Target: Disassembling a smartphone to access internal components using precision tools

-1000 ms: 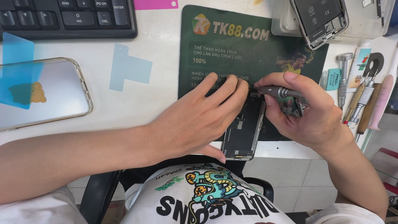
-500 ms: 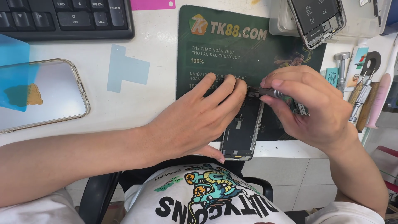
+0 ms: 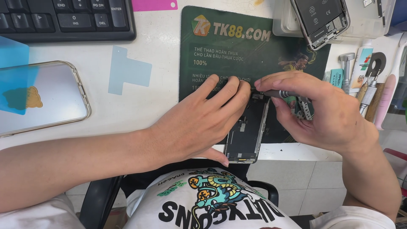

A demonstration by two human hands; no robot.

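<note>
Left hand (image 3: 199, 123): laid flat over the opened phone chassis (image 3: 248, 131), fingers pressing its top edge down, nothing grasped.
Right hand (image 3: 322, 112): pinched around a slim grey screwdriver (image 3: 282, 93).
Change: since a second ago the driver is swung from pointing away to tip-in at the chassis's upper corner; a screw there is judged to be worked.
Chassis position: on the dark green mat (image 3: 229, 46), hanging over the desk edge.
Nearby: second opened phone (image 3: 324, 19), cased phone (image 3: 38, 97).

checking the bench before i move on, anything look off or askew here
The opened phone hangs past the front edge of the white table, steadied by the left hand; the right hand holds a screwdriver to it.
</note>
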